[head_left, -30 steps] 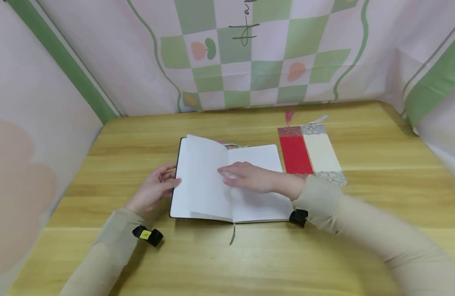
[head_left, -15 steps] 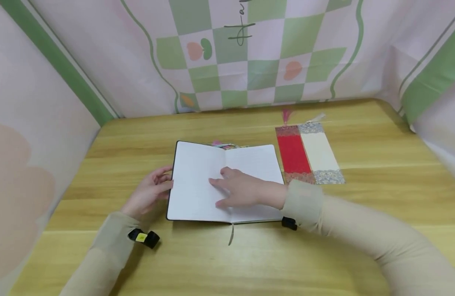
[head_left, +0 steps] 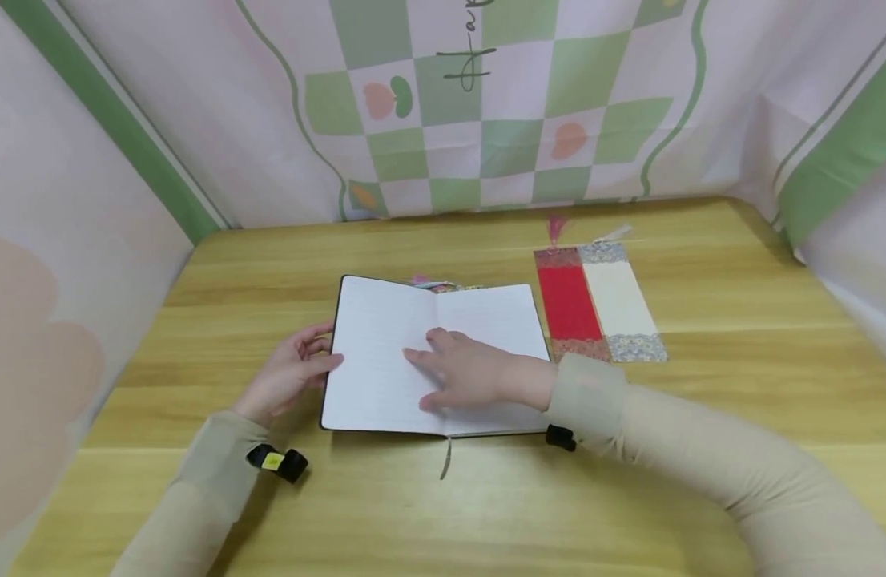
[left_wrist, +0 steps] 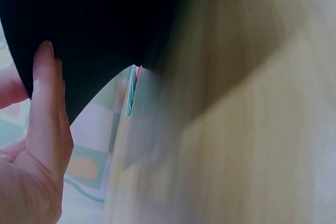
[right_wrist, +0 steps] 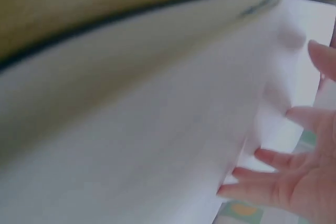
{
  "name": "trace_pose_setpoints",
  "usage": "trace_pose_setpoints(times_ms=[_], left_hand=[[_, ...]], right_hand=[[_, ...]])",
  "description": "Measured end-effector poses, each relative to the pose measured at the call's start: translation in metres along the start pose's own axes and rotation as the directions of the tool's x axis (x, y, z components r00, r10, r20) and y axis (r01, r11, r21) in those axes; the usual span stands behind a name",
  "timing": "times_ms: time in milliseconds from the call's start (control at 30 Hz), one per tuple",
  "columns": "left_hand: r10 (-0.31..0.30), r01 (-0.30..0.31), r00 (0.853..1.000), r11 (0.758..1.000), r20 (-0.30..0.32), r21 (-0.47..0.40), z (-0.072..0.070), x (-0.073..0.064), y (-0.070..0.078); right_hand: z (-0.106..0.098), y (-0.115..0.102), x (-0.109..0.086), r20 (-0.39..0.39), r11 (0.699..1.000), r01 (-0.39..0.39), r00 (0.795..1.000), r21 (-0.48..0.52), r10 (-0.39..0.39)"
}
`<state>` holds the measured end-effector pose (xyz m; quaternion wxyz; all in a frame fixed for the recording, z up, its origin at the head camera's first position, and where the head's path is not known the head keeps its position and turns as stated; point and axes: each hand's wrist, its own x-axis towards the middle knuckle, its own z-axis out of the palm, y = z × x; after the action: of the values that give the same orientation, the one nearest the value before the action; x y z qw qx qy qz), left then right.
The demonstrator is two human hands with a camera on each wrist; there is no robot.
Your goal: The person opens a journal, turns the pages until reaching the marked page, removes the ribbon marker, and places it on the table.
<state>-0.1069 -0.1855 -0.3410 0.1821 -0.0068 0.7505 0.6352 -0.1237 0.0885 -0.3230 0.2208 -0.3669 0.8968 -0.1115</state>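
Fingers (right_wrist: 257, 195) of the right hand (head_left: 472, 373) are fanned wide, palm down, over the fold of the notebook (head_left: 374, 336), their tips reaching onto its left page; the hand grips nothing. Whether every fingertip touches paper I cannot tell. Its forearm comes in from the notebook's right, the beige sleeve (head_left: 587, 397) near the right page's edge. At the notebook's left edge the left hand (head_left: 284, 375) holds the cover narrowly, thumb at the page side and fingers laid along the black back, which the left wrist view shows lifted off the table (head_left: 486, 513).

A second ago a leaf stood partly raised on the notebook's left side, and the right hand reached across the fold with its fingers closer together. Now that leaf lies down and the fingers are spread. Since half a second ago little has changed.

The notebook lies spread on the table, its ribbon (head_left: 446, 458) hanging from the near end of the fold. Colourful pieces (head_left: 439, 285), mostly hidden, peek out past its far edge. Right of the notebook, a red bookmark (head_left: 570, 300) and a white bookmark (head_left: 616, 296) lie side by side. Beyond the notebook, a checkered cloth (head_left: 450, 152) hangs behind the table.
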Motion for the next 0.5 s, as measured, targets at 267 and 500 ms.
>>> trace_pose_setpoints(times_ms=[267, 500], left_hand=[[-0.008, 0.009, 1.000, 1.000, -0.026, 0.024, 0.003, 0.001, 0.003], [-0.011, 0.012, 0.999, 0.999, -0.032, 0.032, 0.003, 0.000, 0.004]], right_hand=[[-0.013, 0.025, -0.002, 0.008, 0.995, -0.041, 0.999, 0.092, 0.041], [-0.023, 0.065, -0.005, -0.026, 0.989, -0.150, 0.988, 0.002, 0.150]])
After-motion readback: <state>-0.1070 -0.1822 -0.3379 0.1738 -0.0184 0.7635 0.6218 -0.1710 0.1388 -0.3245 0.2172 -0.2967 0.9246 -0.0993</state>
